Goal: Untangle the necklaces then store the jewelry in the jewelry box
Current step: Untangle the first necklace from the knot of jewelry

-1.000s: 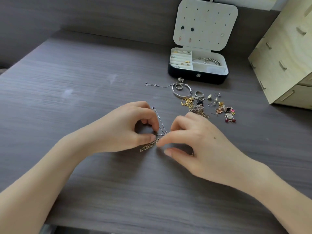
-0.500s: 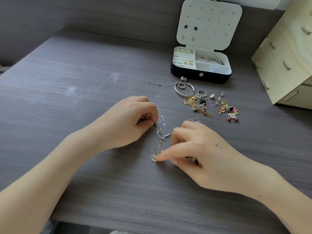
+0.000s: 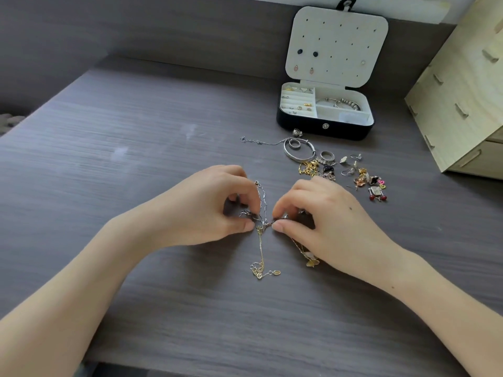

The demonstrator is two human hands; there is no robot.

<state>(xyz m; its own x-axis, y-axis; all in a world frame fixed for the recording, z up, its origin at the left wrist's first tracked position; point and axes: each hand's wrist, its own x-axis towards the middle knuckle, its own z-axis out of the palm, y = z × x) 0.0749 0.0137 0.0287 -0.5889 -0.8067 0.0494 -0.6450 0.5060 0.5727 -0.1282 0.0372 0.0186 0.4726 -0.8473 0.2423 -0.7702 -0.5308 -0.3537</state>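
Note:
A tangle of thin necklaces [image 3: 261,232] lies on the grey table between my hands. My left hand [image 3: 206,208] pinches the silver chain at the knot with thumb and fingers. My right hand [image 3: 324,221] pinches the same knot from the other side. A gold chain [image 3: 260,263] trails toward me from the knot, and a gold pendant [image 3: 312,262] peeks from under my right hand. The black jewelry box [image 3: 325,129] stands open at the back, with earrings on its white lid and rings and a bracelet in its compartments.
A heap of loose jewelry [image 3: 340,170] lies in front of the box: a silver bangle [image 3: 299,151], rings, gold chain, coloured earrings. A pale wooden drawer unit [image 3: 462,91] stands at the right. The table edge [image 3: 190,368] runs near me.
My right hand has moved from the gold chain's end near me back up to the knot. The gold chain now lies stretched out toward me. My left hand has kept its hold.

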